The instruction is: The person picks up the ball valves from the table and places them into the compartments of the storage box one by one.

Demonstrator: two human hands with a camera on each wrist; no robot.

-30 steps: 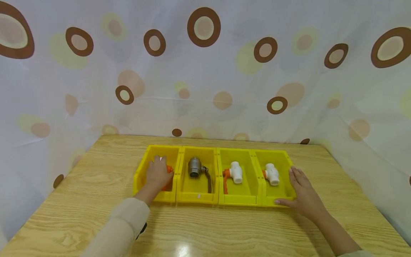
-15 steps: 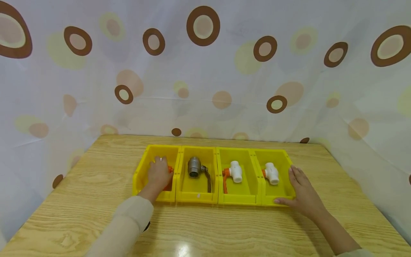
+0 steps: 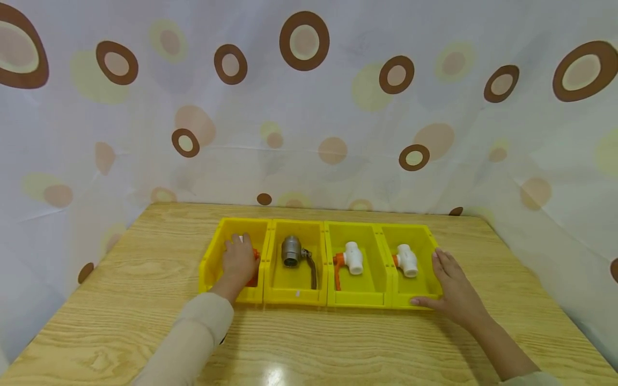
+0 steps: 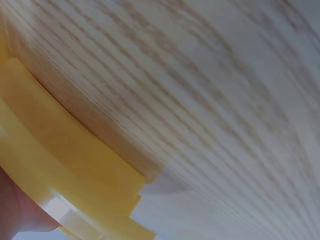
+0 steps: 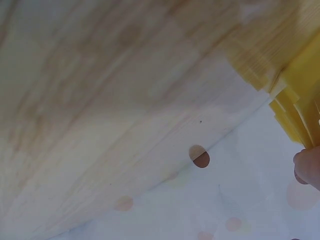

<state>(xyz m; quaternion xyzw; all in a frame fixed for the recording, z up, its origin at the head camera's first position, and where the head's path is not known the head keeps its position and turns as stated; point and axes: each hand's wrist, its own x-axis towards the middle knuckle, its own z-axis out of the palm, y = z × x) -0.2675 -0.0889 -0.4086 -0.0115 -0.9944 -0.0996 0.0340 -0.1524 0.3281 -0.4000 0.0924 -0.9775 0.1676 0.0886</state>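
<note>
A row of yellow bins (image 3: pixel 295 298) stands on the table. My left hand (image 3: pixel 238 262) reaches into the leftmost bin, fingers bent over a ball valve with an orange part (image 3: pixel 254 262), mostly hidden beneath it. A metal ball valve (image 3: pixel 291 252) with a long lever lies in the second bin. White ball valves with orange handles lie in the third bin (image 3: pixel 354 259) and the rightmost bin (image 3: pixel 407 261). My right hand (image 3: pixel 458 292) rests against the rightmost bin's side, fingers extended along the wall and thumb at the front rim.
The bins sit on a wood-grain table (image 3: pixel 338 343). A pale curtain with brown circles (image 3: pixel 309 134) hangs behind and on both sides. In the left wrist view, a yellow bin wall (image 4: pixel 65 145) fills the lower left.
Both hands keep almost the same places. My left sleeve and forearm have shifted slightly right. The valves in the other bins lie as before.
</note>
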